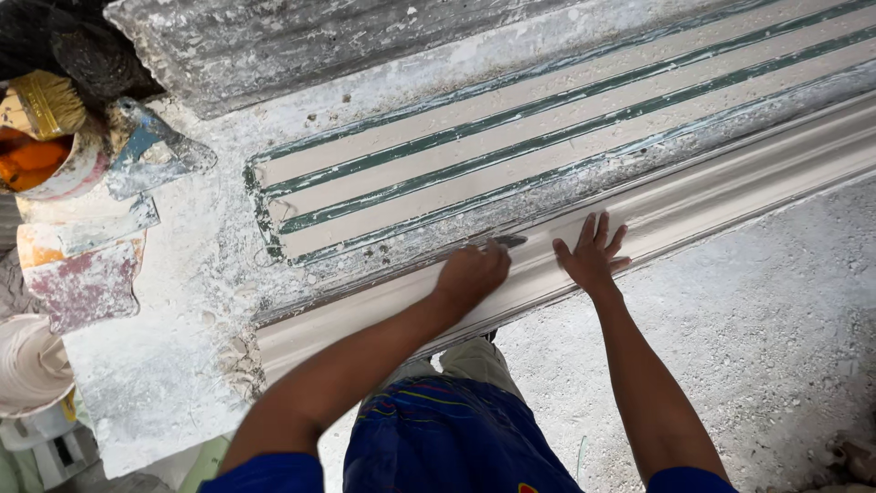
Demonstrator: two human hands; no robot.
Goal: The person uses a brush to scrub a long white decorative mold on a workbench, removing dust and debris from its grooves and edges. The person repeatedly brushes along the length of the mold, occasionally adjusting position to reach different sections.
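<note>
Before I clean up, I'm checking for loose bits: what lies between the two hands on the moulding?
In the head view, only bare white moulding lies between the left hand and right hand, plus the dark tip of the tool the left hand holds.

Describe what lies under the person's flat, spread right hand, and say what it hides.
The right hand lies flat on a long pale plaster moulding that runs along the workbench. The strip of moulding directly beneath the palm is covered, so its surface there cannot be seen.
</note>
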